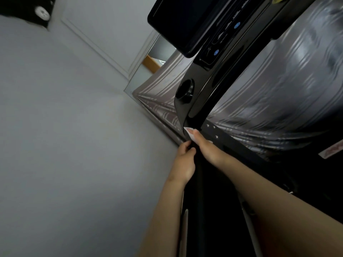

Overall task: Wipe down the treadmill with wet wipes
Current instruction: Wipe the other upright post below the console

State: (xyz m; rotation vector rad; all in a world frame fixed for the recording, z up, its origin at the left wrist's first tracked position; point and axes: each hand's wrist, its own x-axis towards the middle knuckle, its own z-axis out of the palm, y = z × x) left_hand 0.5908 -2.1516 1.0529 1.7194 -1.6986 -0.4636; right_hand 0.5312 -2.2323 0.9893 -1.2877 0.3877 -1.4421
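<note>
The black treadmill (202,84) fills the right half of the tilted head view, with its dark screen at the top and a round cup holder below it. A black handrail (199,182) runs down from the console toward me. My left hand (183,162) grips this handrail from the left side. My right hand (206,147) holds a white wet wipe (189,132) against the rail just under the console end, thumb on top. Only a small corner of the wipe shows past the fingers.
A grey wall (74,127) takes up the left half, close to the treadmill's left side. Silvery striped curtains (278,86) hang behind the console. A doorway with a wooden edge (151,65) shows at the top middle.
</note>
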